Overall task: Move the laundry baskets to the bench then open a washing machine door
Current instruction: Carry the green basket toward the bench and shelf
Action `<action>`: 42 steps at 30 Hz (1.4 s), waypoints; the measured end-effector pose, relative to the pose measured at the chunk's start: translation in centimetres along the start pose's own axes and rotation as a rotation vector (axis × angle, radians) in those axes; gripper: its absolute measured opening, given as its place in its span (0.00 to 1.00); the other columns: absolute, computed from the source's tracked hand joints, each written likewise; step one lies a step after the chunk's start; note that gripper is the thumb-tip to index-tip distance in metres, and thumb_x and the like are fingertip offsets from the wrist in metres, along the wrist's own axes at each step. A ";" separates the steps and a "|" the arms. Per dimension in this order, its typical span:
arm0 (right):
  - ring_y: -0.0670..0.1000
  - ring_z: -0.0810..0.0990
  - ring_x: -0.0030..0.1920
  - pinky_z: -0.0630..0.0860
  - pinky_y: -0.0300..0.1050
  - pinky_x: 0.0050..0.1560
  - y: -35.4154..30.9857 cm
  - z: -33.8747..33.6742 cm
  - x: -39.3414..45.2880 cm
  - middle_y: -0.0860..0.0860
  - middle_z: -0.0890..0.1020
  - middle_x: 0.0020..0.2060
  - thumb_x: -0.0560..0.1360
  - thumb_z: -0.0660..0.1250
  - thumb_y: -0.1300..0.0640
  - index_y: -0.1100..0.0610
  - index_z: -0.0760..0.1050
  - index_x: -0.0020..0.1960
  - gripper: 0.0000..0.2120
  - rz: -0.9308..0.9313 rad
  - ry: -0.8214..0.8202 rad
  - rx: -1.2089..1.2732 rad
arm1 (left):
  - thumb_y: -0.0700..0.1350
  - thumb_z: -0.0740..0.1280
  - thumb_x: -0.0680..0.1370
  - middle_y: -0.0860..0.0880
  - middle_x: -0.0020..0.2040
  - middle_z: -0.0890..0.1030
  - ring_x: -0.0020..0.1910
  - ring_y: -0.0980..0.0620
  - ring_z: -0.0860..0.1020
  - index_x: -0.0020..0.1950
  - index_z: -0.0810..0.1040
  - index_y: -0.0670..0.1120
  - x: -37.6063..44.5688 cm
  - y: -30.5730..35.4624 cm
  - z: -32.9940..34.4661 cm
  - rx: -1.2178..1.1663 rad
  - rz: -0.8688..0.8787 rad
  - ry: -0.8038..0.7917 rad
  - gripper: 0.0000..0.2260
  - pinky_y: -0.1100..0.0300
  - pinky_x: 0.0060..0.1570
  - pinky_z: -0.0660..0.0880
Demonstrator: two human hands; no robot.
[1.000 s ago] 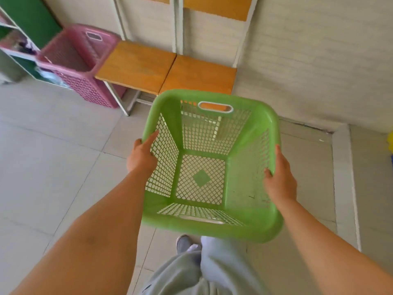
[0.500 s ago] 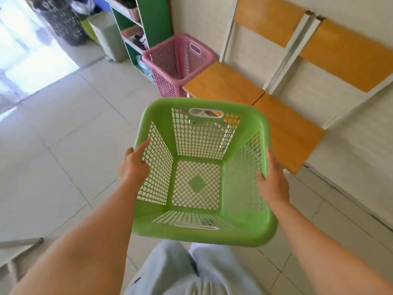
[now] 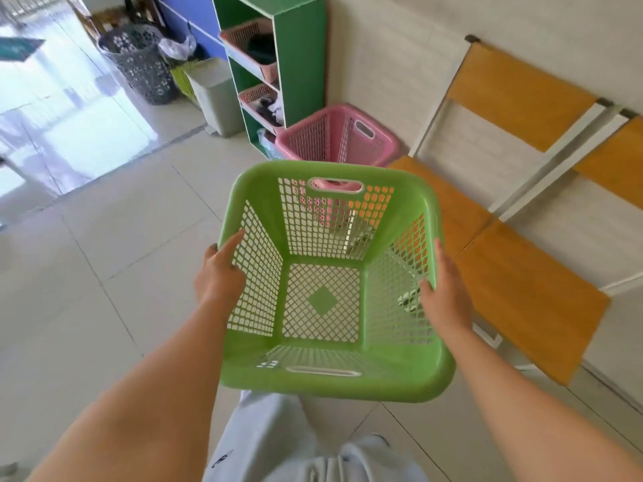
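Green basket (image 3: 327,300), empty, gripped at both side rims by left hand (image 3: 219,276) and right hand (image 3: 447,292); view has swung, table (image 3: 515,273) now alongside right. Set-down close.

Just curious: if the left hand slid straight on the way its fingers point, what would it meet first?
Probably nothing soon: the left hand points along the green basket side; beyond looks like open floor, though depth is unclear.
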State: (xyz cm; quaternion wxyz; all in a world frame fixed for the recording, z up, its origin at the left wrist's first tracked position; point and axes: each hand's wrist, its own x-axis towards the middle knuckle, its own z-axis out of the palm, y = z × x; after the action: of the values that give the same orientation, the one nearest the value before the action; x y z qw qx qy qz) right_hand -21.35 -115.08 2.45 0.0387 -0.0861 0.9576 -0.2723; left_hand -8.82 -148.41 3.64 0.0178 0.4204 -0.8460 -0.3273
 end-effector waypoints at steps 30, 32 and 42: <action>0.53 0.65 0.72 0.63 0.39 0.66 -20.8 8.1 34.9 0.54 0.65 0.74 0.78 0.62 0.63 0.53 0.53 0.78 0.32 0.192 0.641 0.168 | 0.33 0.59 0.73 0.51 0.66 0.73 0.60 0.46 0.74 0.68 0.68 0.67 48.7 23.3 -7.2 -0.080 0.584 0.176 0.34 0.51 0.49 0.76; 0.53 0.65 0.72 0.65 0.42 0.65 -20.7 8.0 37.7 0.54 0.65 0.73 0.78 0.62 0.62 0.52 0.52 0.78 0.32 0.223 0.630 0.157 | 0.33 0.59 0.73 0.52 0.67 0.72 0.60 0.47 0.74 0.69 0.66 0.69 51.5 25.7 -6.0 -0.061 0.599 0.130 0.35 0.50 0.47 0.77; 0.53 0.66 0.71 0.69 0.52 0.65 -19.0 12.0 47.2 0.53 0.63 0.75 0.77 0.63 0.63 0.50 0.52 0.78 0.34 0.436 0.568 0.088 | 0.32 0.59 0.74 0.49 0.68 0.71 0.59 0.44 0.76 0.71 0.62 0.69 64.1 31.4 1.8 0.086 0.674 -0.099 0.36 0.46 0.46 0.81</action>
State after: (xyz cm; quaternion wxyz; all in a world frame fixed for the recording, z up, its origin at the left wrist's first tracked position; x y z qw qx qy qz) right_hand -63.55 -145.95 1.07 -0.1678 0.2011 0.9133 -0.3118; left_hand -72.70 -180.21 4.37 0.0661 0.1013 -0.9502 -0.2871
